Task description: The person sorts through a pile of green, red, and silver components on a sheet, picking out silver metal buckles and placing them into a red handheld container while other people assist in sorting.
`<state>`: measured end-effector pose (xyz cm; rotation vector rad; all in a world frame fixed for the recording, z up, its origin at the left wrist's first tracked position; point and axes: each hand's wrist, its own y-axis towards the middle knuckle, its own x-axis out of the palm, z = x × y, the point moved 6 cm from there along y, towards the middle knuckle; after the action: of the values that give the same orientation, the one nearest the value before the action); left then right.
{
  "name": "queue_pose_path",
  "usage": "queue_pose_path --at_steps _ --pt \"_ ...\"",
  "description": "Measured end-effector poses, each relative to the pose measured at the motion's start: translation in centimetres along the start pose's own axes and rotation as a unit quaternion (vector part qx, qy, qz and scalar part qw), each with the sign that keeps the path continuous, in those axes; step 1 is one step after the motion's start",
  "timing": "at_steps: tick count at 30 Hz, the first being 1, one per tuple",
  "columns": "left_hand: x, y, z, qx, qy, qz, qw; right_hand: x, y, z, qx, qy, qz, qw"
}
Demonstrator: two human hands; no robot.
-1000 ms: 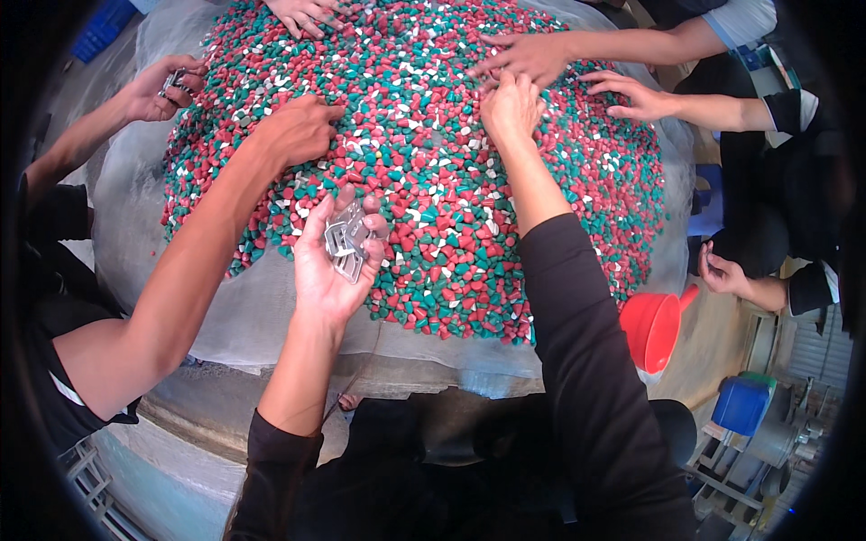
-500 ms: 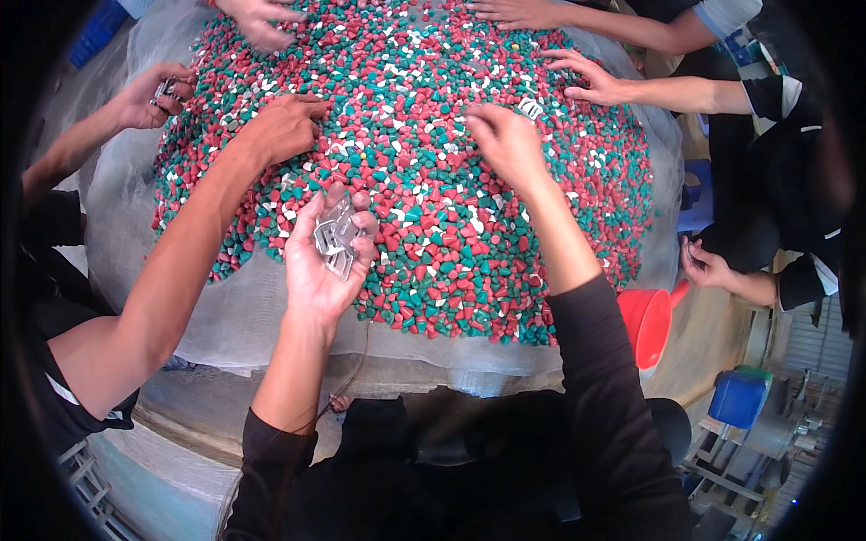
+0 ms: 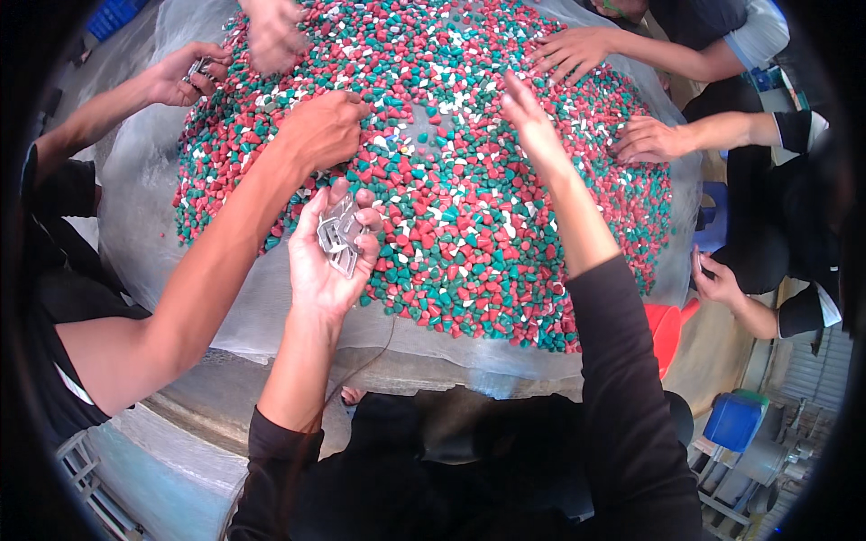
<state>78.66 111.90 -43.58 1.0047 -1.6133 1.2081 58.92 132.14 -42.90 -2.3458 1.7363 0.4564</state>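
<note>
My left hand is closed around several flat grey metal pieces with cut-outs, palm up above the near edge of the pile. Below it and ahead spreads a broad heap of small red, green and white pebble-like pieces. My right hand reaches over the heap's upper middle, edge-on, its visible fingers stretched out and nothing showing in them. The underside of that hand is hidden.
At left, another person's arm reaches in with a hand on the heap; another hand holds small metal pieces. More hands work at right. A translucent sheet lies under the heap. A red scoop stands beyond my right sleeve.
My right hand has moved forward and its fingers have straightened. The small pale metal piece beside it no longer shows. My left hand keeps its hold. Co-workers' hands have shifted over the heap.
</note>
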Motion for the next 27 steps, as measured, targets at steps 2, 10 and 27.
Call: queue_pose_path --at_steps 2,10,27 --pt "-0.3 -0.1 0.5 0.010 -0.004 0.005 1.000 2.9 -2.5 -1.1 -0.002 0.012 -0.117 0.993" --pt "0.0 0.5 -0.2 -0.014 0.001 -0.013 1.000 -0.9 -3.5 2.5 0.007 -0.054 -0.116 0.992" --pt "0.2 -0.3 1.9 0.028 -0.016 -0.027 0.999 11.1 -2.6 -0.6 -0.082 -0.030 -0.227 0.970"
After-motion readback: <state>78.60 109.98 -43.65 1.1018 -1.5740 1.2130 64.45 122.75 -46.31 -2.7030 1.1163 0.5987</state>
